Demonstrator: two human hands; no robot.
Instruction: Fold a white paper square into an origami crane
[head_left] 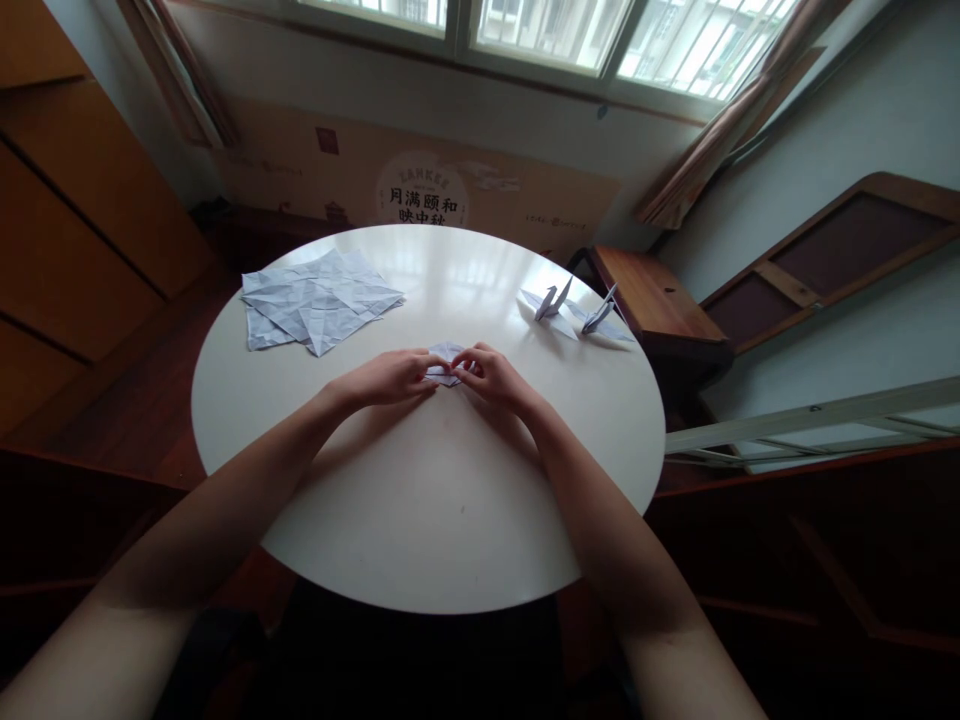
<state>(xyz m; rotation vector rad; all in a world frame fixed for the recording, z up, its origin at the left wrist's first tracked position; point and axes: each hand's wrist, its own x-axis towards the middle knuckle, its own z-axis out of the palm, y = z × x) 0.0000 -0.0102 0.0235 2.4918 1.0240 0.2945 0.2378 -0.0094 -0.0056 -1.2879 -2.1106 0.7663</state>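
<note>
A small folded sheet of white paper (448,352) lies on the white round table (420,500), between my two hands. My left hand (397,376) is closed on the paper's left side, fingers pointing inward. From the right, my right hand (487,374) pinches the same paper near its middle, its fingertips close to those of the left. Crease lines show on the bit that is visible; the rest is covered by my fingers.
Creased paper sheets (319,300) lie in a pile at the table's back left. Two folded paper cranes (553,304) stand at the back right. Beyond them is a wooden stool (652,290), with a window (555,35) along the far wall.
</note>
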